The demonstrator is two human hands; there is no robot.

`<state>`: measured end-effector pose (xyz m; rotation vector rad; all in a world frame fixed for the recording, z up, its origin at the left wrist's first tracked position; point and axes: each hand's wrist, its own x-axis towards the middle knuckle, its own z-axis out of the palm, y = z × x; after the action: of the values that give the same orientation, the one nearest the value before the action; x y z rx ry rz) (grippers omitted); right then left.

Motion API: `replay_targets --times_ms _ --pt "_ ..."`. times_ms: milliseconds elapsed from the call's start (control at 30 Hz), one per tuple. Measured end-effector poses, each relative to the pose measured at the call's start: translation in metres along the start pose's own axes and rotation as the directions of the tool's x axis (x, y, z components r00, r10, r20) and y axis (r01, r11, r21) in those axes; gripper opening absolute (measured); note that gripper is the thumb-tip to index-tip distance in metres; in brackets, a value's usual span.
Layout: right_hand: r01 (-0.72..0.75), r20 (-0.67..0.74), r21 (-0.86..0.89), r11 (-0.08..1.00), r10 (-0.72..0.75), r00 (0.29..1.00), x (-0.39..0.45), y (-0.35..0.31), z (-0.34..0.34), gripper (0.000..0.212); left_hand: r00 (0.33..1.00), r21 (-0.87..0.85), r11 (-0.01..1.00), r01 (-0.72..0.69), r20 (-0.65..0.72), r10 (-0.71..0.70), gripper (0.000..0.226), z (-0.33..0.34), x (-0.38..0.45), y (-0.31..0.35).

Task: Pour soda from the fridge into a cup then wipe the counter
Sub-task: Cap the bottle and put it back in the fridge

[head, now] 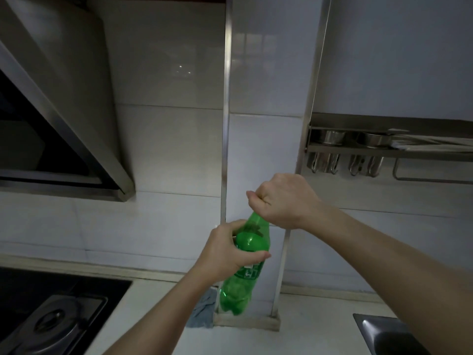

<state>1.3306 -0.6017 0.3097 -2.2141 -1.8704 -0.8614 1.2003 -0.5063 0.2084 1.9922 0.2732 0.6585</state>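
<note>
White wall tiles backed the green soda bottle [249, 254], left hand [225, 254] gripping its shoulder, right hand's [281, 198] fingers curled over the cap; hasty twisting risked foam spraying the table [320, 329].

The soda bottle [249, 254] is translucent green plastic, glossy where the light catches its shoulder. Glossy, smooth white tiles [169, 139] cover the wall, edged by a brushed metal corner strip [226, 124]. The rack [384, 147] and sink [384, 334] are shiny steel; the blue rag [203, 311] is soft, matt cloth.
</note>
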Motion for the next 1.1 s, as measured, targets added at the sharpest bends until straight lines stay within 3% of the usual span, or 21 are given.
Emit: replay_targets --times_ms 100,200,300,367,500,667,800,933,1100 --pt "-0.105 -0.001 0.044 0.994 0.105 0.995 0.001 0.004 0.006 0.057 0.991 0.087 0.996 0.031 -0.131 -0.019 0.051 0.004 0.007 -0.006" --pt "-0.168 0.032 0.343 0.924 0.167 0.985 -0.002 0.013 0.016 0.064 0.987 0.139 0.989 0.039 -0.162 -0.016 0.061 -0.002 0.017 -0.004" --pt "-0.258 0.108 0.696 0.67 0.258 0.96 -0.018 0.021 0.035 0.061 0.961 0.063 0.997 0.049 -0.274 -0.03 0.054 -0.017 0.028 -0.002" --pt "-0.332 0.21 0.79 0.515 0.283 0.936 -0.035 0.02 0.059 0.043 0.945 0.007 1.0 0.026 -0.327 -0.022 0.048 -0.027 0.033 -0.001" --pt "-0.437 0.349 0.796 0.418 0.274 0.896 -0.066 0.001 0.114 0.024 0.935 -0.03 1.0 -0.001 -0.354 -0.01 0.046 -0.037 0.037 0.005" --pt "-0.464 0.387 0.802 0.376 0.266 0.883 -0.073 -0.045 0.149 0.061 0.924 0.03 0.999 0.028 -0.381 -0.014 0.056 -0.041 0.034 -0.01" --pt "-0.458 0.372 0.825 0.33 0.292 0.881 -0.065 -0.076 0.169 0.045 0.921 0.036 0.997 0.063 -0.387 -0.044 0.056 -0.047 0.028 -0.031" --pt "-0.468 0.381 0.839 0.279 0.313 0.87 -0.058 -0.103 0.188 0.044 0.912 0.029 0.994 0.101 -0.402 -0.081 0.066 -0.06 0.018 -0.05" --pt "-0.461 0.391 0.849 0.258 0.28 0.877 -0.048 -0.134 0.203 0.034 0.864 0.005 0.985 0.172 -0.481 -0.148 0.068 -0.079 -0.003 -0.067"
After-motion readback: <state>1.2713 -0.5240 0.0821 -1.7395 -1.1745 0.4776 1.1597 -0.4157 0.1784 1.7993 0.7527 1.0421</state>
